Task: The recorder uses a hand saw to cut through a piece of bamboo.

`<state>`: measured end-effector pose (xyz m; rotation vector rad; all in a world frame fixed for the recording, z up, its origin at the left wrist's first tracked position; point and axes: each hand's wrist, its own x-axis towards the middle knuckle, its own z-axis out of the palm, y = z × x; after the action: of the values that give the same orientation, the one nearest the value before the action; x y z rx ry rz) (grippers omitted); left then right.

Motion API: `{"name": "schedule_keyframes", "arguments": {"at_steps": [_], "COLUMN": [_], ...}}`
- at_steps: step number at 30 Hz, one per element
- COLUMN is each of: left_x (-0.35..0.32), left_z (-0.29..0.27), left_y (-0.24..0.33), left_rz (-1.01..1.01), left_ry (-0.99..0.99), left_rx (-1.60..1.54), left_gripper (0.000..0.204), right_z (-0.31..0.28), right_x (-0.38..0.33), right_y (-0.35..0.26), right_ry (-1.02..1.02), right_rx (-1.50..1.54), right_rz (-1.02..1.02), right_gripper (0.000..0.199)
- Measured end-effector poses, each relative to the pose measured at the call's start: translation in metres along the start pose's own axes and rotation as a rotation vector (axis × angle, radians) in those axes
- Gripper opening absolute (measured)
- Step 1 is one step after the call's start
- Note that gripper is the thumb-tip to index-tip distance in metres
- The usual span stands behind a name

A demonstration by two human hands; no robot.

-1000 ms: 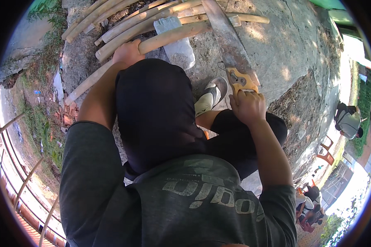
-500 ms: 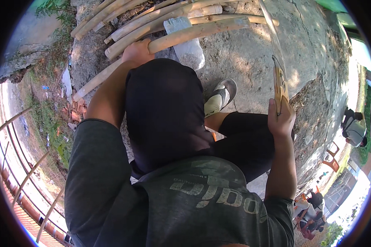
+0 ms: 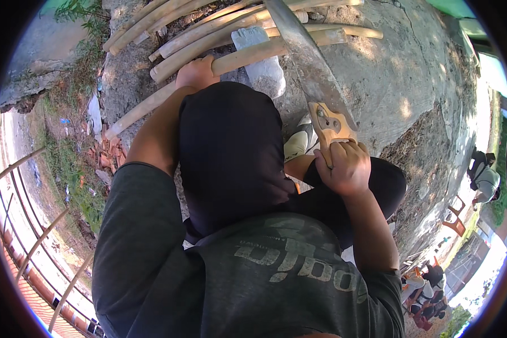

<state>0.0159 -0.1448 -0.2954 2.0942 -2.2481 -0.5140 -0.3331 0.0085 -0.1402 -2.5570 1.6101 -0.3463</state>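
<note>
My left hand (image 3: 196, 72) grips a long pale wooden pole (image 3: 248, 56) that lies across a grey stone block (image 3: 260, 62) on the concrete ground. My right hand (image 3: 343, 166) holds the wooden handle of a hand saw (image 3: 312, 79). The saw's grey blade runs up and away from the handle, crossing the pole near its right part. My head, covered in dark cloth (image 3: 228, 152), hides the middle of the view. My sandalled foot (image 3: 296, 145) rests just below the stone block.
Several more pale poles (image 3: 197, 25) lie stacked behind the held one. A metal railing (image 3: 34, 236) curves at the lower left beside rubble and weeds. Another person (image 3: 484, 177) sits at the right edge, and red chairs (image 3: 453, 217) stand nearby.
My right hand has brought the saw back from the far right, where it was held upright, and the blade now lies across the pole. My left hand stays on the pole.
</note>
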Motion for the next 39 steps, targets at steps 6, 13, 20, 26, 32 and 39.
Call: {"name": "schedule_keyframes", "arguments": {"at_steps": [6, 13, 20, 26, 32, 39], "left_x": [-0.002, -0.005, -0.001, -0.002, 0.001, -0.001], "left_z": [-0.017, -0.025, -0.014, -0.013, -0.011, -0.002], "left_y": [0.008, 0.017, 0.009, 0.006, 0.008, 0.0], "left_rz": [-0.06, -0.097, -0.061, -0.06, -0.034, -0.028], "left_ry": [-0.115, -0.157, -0.105, -0.073, -0.079, -0.011], "left_rx": [-0.003, 0.024, 0.006, -0.01, 0.01, 0.009], "left_gripper": [0.033, 0.035, 0.034, 0.036, 0.037, 0.042], "right_z": [0.021, -0.013, -0.022, 0.007, 0.001, 0.001], "right_x": [0.005, 0.006, -0.002, 0.005, 0.007, 0.007], "right_y": [0.026, 0.059, 0.029, 0.033, 0.103, 0.054], "right_ry": [-0.099, -0.039, -0.039, -0.019, 0.035, 0.084], "right_rx": [-0.124, -0.211, -0.17, -0.102, -0.258, -0.117], "right_rz": [0.034, 0.097, 0.034, 0.001, 0.695, 0.159], "right_gripper": [0.029, 0.028, 0.027, 0.029, 0.033, 0.028]}}
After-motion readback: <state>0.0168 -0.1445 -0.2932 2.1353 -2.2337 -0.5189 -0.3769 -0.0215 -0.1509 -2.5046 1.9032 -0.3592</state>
